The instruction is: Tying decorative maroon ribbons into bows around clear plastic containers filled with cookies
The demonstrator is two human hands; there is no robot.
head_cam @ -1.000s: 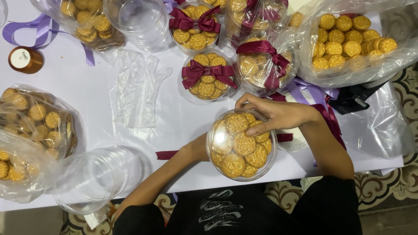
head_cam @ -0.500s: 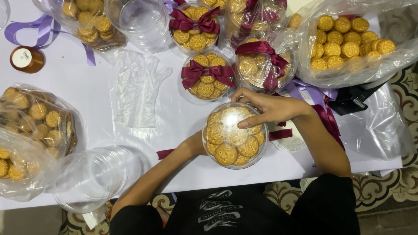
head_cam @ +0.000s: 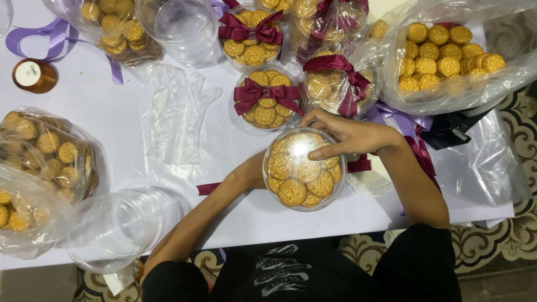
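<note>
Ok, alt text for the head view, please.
Two bare hands hold a round clear tub of golden cookies on a white table: right hand on its lid, left hand against its side. Ribbon-tied tubs and bagged cookies lie beyond.

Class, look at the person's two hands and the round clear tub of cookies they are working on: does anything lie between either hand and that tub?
Nothing visible does. The right hand rests on the lid of the cookie tub, fingers spread over it. The left hand is against the tub's side, mostly hidden behind it. The dark red ribbon lies on the table beside the left wrist.
</note>
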